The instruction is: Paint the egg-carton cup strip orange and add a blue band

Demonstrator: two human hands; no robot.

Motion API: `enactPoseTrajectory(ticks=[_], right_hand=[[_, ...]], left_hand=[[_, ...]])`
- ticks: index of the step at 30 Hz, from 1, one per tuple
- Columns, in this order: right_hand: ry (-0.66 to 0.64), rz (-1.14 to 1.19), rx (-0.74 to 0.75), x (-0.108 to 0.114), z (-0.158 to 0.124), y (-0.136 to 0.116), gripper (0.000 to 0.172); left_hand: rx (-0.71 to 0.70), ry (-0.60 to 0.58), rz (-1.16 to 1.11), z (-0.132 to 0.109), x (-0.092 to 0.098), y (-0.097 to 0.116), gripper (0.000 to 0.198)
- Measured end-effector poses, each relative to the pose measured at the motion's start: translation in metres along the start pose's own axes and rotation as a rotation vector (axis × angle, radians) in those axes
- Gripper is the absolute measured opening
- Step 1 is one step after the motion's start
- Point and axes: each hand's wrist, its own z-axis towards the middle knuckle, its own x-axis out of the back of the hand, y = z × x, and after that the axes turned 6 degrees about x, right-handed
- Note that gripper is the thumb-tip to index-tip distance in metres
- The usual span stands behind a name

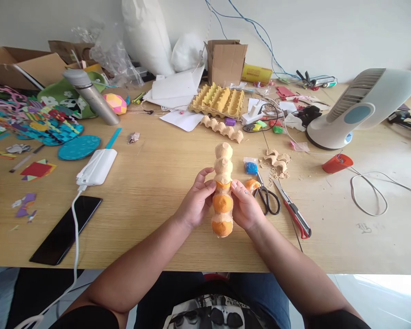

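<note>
Carton strip (223, 192), part orange, held between left hand (199, 198) and right hand (248, 204)
Fingers and thumbs were closed on its sides above the wooden table (150, 169); nearer bumps (222, 204) were orange, farther ones bare, so covering looked roughly half done; an orange lump (252, 184) lay beside scissors (264, 188), with a fan (358, 114) before a pale wall (363, 36)

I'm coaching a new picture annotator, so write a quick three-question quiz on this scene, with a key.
1. Which end of the egg-carton strip held by the left hand and right hand is orange?
A) The end nearer the person
B) The far end
2. True or false: the right hand is gripping the scissors.
3. What red-handled tool lies just right of the scissors?

Key: 1. A. 2. False; they lie on the table. 3. A utility knife.
</note>
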Motion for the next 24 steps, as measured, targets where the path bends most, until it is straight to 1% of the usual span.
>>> enactPoseTrajectory(ticks=[6, 10, 13, 17, 21, 24], right_hand=[[-0.020, -0.021, -0.006, 0.0003, -0.0004, -0.0025, 0.043], [-0.017, 0.014, -0.016, 0.0004, -0.0009, -0.0032, 0.044], [-0.025, 0.046, -0.026, 0.0000, -0.0016, -0.0040, 0.039], [-0.077, 0.096, -0.049, -0.0004, -0.0017, -0.0062, 0.029], [-0.087, 0.093, -0.033, -0.0010, -0.0015, -0.0075, 0.032], [-0.055, 0.066, -0.036, -0.0030, -0.0024, -0.0075, 0.037]], left_hand=[[0.018, 0.002, 0.000, 0.0005, -0.0001, 0.0011, 0.049], [0.018, -0.004, -0.003, 0.0008, 0.0008, 0.0005, 0.050], [0.022, 0.009, 0.001, 0.0001, -0.0003, 0.0017, 0.053], [0.040, 0.035, 0.016, -0.0011, -0.0021, 0.0050, 0.058], [0.027, 0.008, 0.016, -0.0015, -0.0017, 0.0072, 0.059], [0.011, -0.012, 0.067, -0.0015, -0.0007, 0.0073, 0.068]])
